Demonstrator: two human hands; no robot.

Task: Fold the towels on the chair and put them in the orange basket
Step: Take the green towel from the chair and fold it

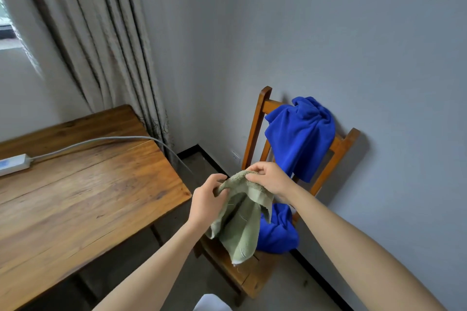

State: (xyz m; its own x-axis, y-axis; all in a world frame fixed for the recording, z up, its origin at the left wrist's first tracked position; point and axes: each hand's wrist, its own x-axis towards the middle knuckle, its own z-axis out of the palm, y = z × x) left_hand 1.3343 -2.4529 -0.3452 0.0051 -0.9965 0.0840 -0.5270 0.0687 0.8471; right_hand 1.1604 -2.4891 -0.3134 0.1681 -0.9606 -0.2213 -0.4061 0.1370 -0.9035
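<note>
The left hand (206, 199) and right hand (267, 179) each pinch the green towel (240, 225) by its bunched top hem, fingers clamped close together, and it dangles over the front of the chair (252, 278) seat. Gripped that narrowly it hangs twisted, so I'd expect a crooked fold. A nudge could slide the draped blue towel (300, 134) off the backrest's top rail. The crumpled blue towel (278, 232) sits at the seat's back edge.
</note>
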